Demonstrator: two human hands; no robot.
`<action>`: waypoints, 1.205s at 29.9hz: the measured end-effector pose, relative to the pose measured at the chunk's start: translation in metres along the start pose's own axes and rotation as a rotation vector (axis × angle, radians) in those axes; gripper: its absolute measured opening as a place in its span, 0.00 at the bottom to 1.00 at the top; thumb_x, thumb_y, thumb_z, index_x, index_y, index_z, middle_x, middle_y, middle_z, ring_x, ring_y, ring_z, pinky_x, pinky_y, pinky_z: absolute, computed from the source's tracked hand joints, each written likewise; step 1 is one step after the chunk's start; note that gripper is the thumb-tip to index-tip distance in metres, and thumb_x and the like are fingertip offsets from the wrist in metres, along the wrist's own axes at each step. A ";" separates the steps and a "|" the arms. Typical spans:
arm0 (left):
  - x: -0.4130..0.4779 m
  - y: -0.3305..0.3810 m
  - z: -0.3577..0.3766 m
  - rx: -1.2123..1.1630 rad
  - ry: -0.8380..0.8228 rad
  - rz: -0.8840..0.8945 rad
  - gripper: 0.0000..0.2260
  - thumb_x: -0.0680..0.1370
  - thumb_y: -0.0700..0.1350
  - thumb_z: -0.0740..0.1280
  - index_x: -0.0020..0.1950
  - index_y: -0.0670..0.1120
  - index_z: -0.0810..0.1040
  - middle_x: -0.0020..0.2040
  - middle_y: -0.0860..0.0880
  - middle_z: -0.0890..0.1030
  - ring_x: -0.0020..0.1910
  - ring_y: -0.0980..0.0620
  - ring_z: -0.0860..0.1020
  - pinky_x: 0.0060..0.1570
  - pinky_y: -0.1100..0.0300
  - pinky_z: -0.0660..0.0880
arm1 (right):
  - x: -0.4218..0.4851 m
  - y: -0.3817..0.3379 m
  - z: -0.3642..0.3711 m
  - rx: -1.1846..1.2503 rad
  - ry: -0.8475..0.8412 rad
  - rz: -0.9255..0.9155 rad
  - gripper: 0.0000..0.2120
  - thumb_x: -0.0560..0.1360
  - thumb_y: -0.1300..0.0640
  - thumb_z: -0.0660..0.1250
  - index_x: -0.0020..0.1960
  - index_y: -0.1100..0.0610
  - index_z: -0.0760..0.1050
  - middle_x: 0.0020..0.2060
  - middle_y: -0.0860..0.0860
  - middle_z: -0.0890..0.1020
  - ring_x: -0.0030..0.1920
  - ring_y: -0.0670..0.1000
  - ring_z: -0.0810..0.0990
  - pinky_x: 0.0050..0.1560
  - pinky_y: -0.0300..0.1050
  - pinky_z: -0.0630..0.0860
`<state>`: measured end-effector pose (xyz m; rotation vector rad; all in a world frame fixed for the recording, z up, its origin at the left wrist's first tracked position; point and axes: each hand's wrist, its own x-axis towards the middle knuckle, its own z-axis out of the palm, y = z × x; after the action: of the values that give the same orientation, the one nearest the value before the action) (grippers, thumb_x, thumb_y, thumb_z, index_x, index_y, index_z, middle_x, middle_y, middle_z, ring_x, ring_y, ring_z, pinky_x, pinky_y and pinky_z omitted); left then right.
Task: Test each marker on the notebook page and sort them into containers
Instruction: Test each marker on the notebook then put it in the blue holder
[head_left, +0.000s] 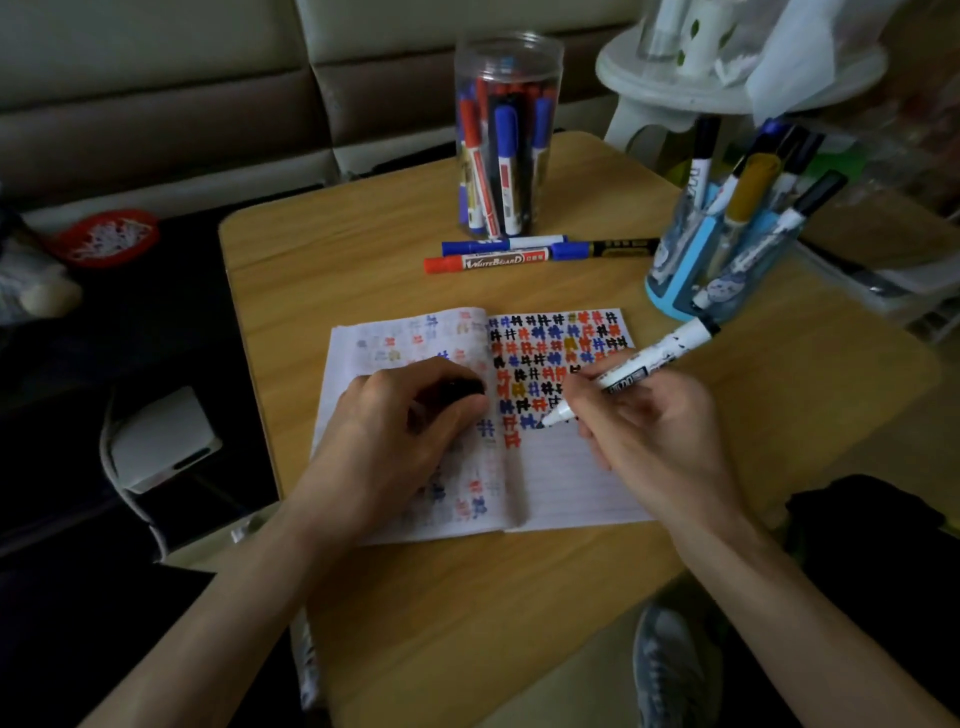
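One marker (670, 345): white barrel, tip on the right page of the notebook (571, 483).
Right hand (654, 431): grips that marker.
Left hand (400, 431): curled round a black cap (462, 387), on the left page.
Table (363, 249): three markers (488, 262) lie before the clear jar (509, 135).

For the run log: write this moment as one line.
step: marker test | right hand: grips whiteboard marker, tip on notebook page | left hand: holds black cap, rests on left page

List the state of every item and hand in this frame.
Notebook: open, lying flat.
Marker: uncapped, tip on right page.
Right hand: grips marker.
Left hand: holds cap, rests on left page.
Clear jar: upright, holds markers.
Blue holder: upright, holds markers.
Loose markers: capped, lying flat.
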<state>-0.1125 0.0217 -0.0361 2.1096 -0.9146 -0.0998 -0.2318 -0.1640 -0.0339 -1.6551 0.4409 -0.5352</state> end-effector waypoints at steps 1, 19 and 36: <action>0.000 0.000 0.000 -0.001 -0.005 -0.004 0.10 0.78 0.56 0.67 0.56 0.56 0.84 0.49 0.63 0.84 0.48 0.63 0.81 0.48 0.64 0.78 | -0.002 0.002 0.001 -0.006 0.013 -0.003 0.10 0.77 0.60 0.74 0.38 0.55 0.79 0.26 0.47 0.80 0.28 0.42 0.77 0.30 0.34 0.71; -0.002 0.000 -0.001 0.036 -0.013 -0.023 0.13 0.78 0.58 0.65 0.57 0.57 0.83 0.49 0.64 0.82 0.47 0.63 0.80 0.48 0.61 0.79 | 0.003 0.009 0.011 -0.178 -0.008 -0.167 0.11 0.76 0.60 0.75 0.37 0.50 0.79 0.29 0.48 0.82 0.28 0.57 0.78 0.27 0.46 0.73; -0.002 0.002 -0.002 0.045 -0.010 -0.021 0.13 0.78 0.58 0.65 0.57 0.56 0.83 0.49 0.62 0.83 0.46 0.62 0.80 0.45 0.65 0.77 | 0.006 0.023 0.008 -0.246 -0.001 -0.178 0.03 0.76 0.56 0.74 0.45 0.53 0.81 0.32 0.52 0.81 0.30 0.52 0.78 0.28 0.38 0.72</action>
<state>-0.1146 0.0233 -0.0338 2.1622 -0.9087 -0.1018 -0.2221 -0.1642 -0.0566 -1.9432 0.3711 -0.6308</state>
